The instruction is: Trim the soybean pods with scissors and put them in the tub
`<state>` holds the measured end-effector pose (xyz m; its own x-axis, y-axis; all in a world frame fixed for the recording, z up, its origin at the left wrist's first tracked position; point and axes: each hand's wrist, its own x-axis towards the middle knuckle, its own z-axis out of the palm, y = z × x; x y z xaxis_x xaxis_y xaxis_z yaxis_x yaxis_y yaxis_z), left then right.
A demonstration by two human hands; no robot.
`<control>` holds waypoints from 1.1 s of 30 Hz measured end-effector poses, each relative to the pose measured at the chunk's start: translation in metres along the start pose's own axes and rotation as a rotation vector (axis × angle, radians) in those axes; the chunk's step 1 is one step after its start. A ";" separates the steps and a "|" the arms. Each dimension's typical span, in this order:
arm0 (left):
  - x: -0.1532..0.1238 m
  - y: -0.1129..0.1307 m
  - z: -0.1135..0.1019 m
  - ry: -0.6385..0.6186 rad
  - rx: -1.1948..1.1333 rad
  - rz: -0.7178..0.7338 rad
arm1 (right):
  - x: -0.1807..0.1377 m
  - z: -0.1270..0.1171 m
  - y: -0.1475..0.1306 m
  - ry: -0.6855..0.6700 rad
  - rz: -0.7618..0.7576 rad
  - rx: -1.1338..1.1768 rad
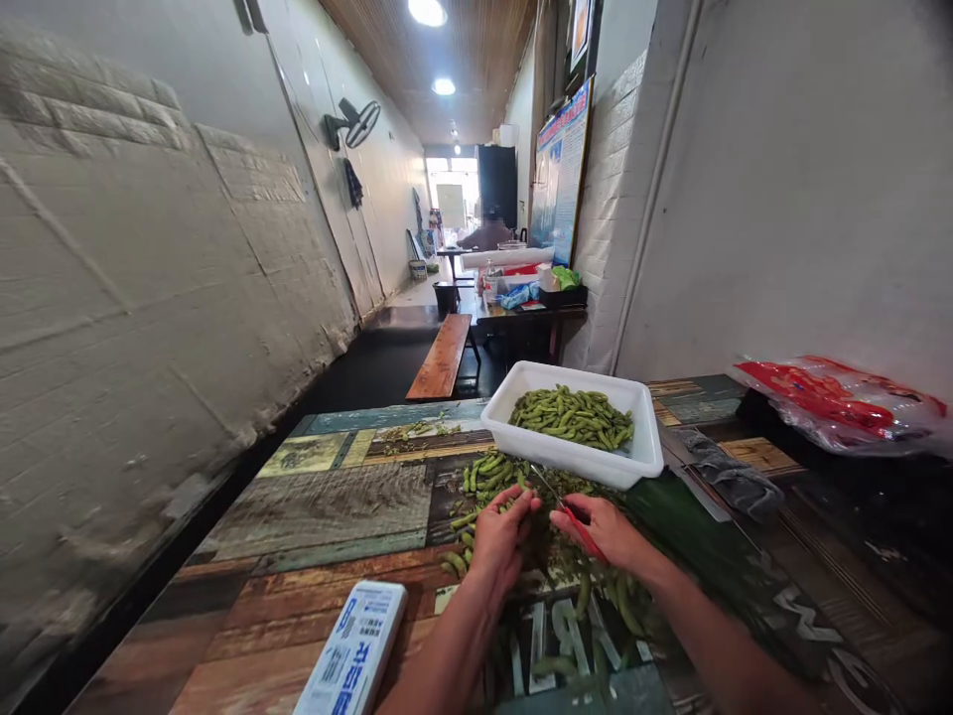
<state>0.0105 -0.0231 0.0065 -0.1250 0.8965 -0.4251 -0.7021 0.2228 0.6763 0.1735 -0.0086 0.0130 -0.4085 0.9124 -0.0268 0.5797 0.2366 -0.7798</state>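
On the patterned wooden-look table (349,506), my left hand (500,531) is closed in a pinch, with a bit of a green soybean pod showing at its fingertips. My right hand (603,531) grips red-handled scissors (585,534), their metal blades pointing up and left, close to the left fingertips. A heap of green soybean pods (487,475) lies just beyond and left of my left hand. More pods and trimmings are scattered under and between my forearms. Behind both hands stands a white plastic tub (573,452) partly filled with pods.
A white box with blue print (355,645) lies at the front left. A grey cloth (734,475) and a red-and-clear plastic package (841,397) are on the right. Beyond the table are a wooden bench (441,357) and another table with bags. Some trimmings lie at the far left edge.
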 end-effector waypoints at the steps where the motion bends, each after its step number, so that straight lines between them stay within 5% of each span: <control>1: -0.001 0.000 0.000 0.008 0.003 0.011 | -0.001 -0.001 0.000 -0.005 -0.011 -0.005; 18: -0.008 -0.003 -0.001 -0.170 0.322 0.114 | -0.005 -0.005 -0.006 -0.091 -0.013 0.058; 25: -0.003 -0.002 -0.002 -0.099 0.233 0.052 | -0.002 -0.002 -0.001 -0.026 0.001 0.016; 33: 0.002 0.003 -0.004 -0.271 0.047 -0.095 | -0.004 -0.001 -0.006 -0.035 0.014 0.106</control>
<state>0.0054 -0.0222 0.0054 0.1360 0.9390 -0.3158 -0.6676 0.3224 0.6711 0.1724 -0.0136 0.0186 -0.4263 0.9027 -0.0580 0.5082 0.1860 -0.8409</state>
